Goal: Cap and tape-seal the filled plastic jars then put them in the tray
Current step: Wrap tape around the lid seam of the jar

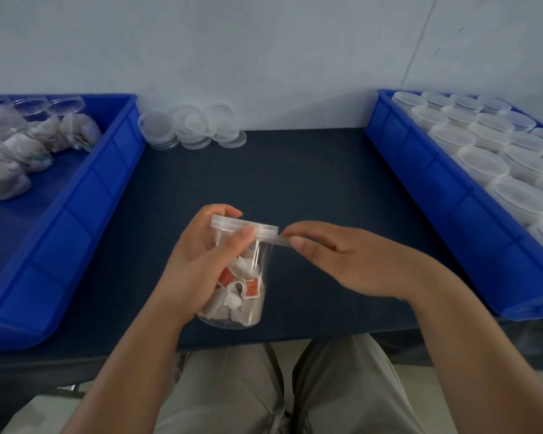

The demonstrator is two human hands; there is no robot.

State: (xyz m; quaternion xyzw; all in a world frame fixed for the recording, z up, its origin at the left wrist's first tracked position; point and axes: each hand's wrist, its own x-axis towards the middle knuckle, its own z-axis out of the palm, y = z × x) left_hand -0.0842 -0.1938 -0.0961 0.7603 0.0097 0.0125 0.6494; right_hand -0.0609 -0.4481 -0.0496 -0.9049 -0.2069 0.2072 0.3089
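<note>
A clear plastic jar (246, 296) filled with white sachets and red tags is held above the dark table, near its front edge. A clear cap (251, 227) sits on its top. My left hand (201, 261) grips the jar from the left, thumb pressed just under the cap. My right hand (342, 258) pinches a strip of clear tape (281, 242) that runs from the jar's neck out to the right. The blue tray on the right (436, 195) holds several capped jars (483, 166).
A blue tray at the left (76, 214) holds several uncapped filled jars (16, 145). Loose clear caps (192, 126) are stacked at the back of the table (295, 170) against the wall. My knees show below the table's front edge.
</note>
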